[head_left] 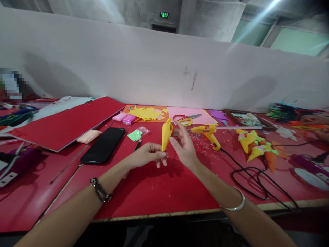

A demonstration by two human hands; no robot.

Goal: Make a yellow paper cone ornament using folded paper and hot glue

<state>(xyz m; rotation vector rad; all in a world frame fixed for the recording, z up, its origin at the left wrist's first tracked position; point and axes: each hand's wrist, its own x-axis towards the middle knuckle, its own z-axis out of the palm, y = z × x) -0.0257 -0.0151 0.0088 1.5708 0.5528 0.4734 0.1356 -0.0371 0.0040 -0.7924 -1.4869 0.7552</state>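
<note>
A yellow paper cone stands point down over the middle of the red table, its wide mouth tilted up. My left hand pinches the cone near its tip between thumb and fingers. Close by on the right side, my right hand is raised with its fingers apart; whether the fingertips behind the cone touch it cannot be made out. A yellow hot glue gun lies right of my right hand. Behind the hands are red-and-yellow-handled scissors on pink paper.
A black phone, a green clay piece and a pen lie to the left. Finished-looking cones and a looped black cable are right. Yellow paper scraps lie behind. Another person's hand shows far right.
</note>
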